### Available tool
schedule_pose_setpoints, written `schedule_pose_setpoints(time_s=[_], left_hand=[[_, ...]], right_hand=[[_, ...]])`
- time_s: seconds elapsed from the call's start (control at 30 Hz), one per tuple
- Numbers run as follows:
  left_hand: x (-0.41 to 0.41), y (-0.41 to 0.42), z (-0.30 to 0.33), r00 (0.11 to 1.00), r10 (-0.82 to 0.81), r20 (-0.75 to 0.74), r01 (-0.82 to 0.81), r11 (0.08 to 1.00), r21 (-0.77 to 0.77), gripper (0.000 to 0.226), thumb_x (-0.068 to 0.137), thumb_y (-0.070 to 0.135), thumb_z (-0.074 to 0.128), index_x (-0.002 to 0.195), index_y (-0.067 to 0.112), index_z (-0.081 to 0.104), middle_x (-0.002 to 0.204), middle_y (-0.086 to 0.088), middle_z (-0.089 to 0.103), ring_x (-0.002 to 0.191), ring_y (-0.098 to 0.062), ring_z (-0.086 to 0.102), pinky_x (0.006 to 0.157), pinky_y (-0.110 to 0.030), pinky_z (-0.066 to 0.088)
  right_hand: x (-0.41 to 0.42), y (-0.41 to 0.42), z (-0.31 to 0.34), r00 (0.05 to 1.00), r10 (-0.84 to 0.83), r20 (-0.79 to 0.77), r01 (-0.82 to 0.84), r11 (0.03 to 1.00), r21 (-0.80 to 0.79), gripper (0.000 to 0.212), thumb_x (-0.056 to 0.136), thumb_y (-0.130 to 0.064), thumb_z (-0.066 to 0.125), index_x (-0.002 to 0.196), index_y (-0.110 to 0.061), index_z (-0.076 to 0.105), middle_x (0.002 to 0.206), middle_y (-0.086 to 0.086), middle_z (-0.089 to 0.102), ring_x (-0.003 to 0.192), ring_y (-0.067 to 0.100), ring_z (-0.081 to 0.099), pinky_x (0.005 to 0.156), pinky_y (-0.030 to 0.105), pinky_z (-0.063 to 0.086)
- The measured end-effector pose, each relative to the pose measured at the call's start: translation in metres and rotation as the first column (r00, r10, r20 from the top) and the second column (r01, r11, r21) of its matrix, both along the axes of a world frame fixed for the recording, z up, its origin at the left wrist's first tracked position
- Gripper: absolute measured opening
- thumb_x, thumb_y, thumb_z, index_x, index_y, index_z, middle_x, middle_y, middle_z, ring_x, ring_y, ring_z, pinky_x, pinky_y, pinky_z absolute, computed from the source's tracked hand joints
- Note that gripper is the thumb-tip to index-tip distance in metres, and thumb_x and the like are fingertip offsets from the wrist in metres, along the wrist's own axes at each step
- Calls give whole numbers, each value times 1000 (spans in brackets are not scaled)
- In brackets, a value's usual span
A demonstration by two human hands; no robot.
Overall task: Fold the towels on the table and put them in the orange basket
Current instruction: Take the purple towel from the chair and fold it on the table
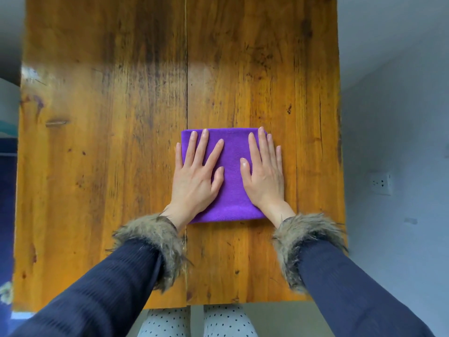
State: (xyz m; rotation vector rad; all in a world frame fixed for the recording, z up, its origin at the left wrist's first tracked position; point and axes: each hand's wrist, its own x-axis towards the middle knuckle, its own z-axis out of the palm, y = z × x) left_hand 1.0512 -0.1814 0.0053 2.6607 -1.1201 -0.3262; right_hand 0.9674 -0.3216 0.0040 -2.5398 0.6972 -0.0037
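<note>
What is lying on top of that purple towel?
Both hands lie flat on the folded towel: the left hand on its left part, the right hand on its right part, fingers straight. The cloth under the palms is hidden.

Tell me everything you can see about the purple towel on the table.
The purple towel is a soft, fleecy cloth folded into a compact, roughly square pad. It lies flat on the wooden table, near its front edge, just right of the seam between the boards. The left hand and right hand press on it with straight fingers, one on each side.
</note>
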Motion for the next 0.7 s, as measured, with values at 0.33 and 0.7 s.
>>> schedule_pose_setpoints(time_s=[0.33, 0.7], left_hand=[[2, 43, 20, 876, 382, -293, -465, 831, -307, 50, 91, 6, 53, 139, 3, 37, 124, -19, 49, 114, -29, 47, 101, -31, 33], [14, 36, 31, 380, 455, -805, -766, 643, 2, 27, 93, 14, 54, 119, 10, 55, 100, -8, 63, 79, -15, 60, 76, -35, 53]], right_hand=[[-27, -1, 26, 865, -497, 68, 457, 837, 299, 30, 93, -17, 52, 121, -5, 56, 106, 7, 58, 92, 17, 56, 89, 26, 41], [-9, -22, 36, 833, -406, -377, 553, 651, 520, 37, 92, -30, 56, 88, 7, 61, 96, 15, 69, 93, 34, 63, 82, 42, 49]])
